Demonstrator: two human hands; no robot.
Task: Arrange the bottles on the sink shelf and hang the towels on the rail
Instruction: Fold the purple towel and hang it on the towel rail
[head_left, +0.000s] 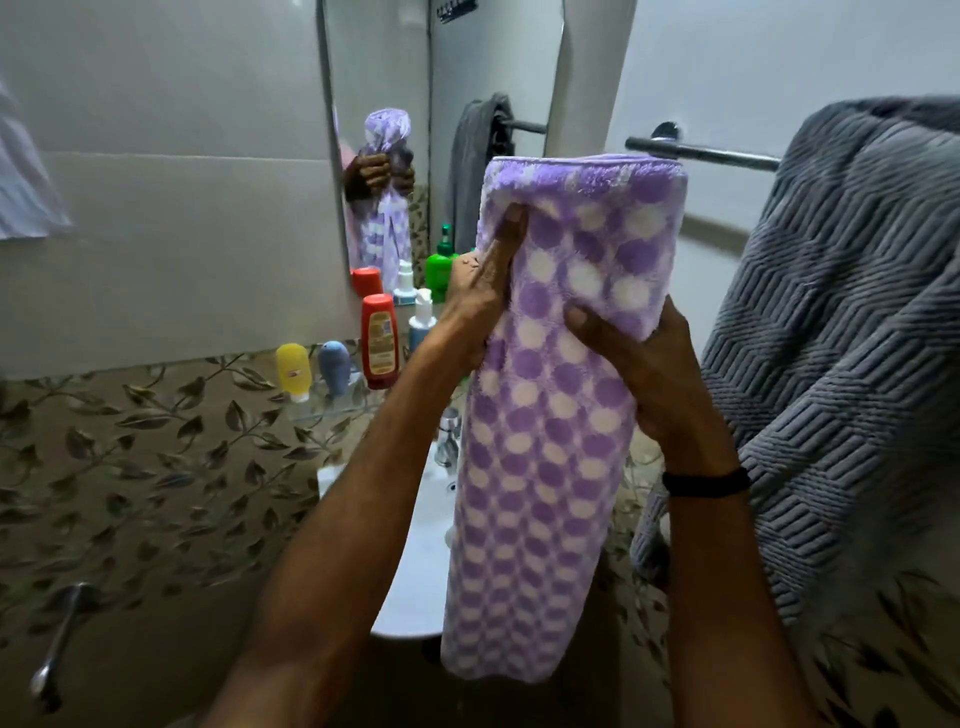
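A purple towel with white dots (550, 415) hangs folded in front of me, held up near the chrome rail (701, 153). My left hand (480, 291) grips its left edge near the top, fingers pushed into a fold. My right hand (639, 364) grips its right side a little lower. A grey ribbed towel (841, 332) hangs over the rail at the right. On the glass shelf (332, 410) under the mirror stand a yellow bottle (293, 371), a blue-grey bottle (335, 366), a red bottle (380, 340), a white pump bottle (422, 317) and a green bottle (440, 265).
The white sink (421, 571) with its chrome tap (449, 434) sits below the towel. A mirror (441, 104) reflects my hands and both towels. A metal lever tap (57, 644) juts from the leaf-patterned wall at lower left. A pale cloth (26, 182) hangs at far left.
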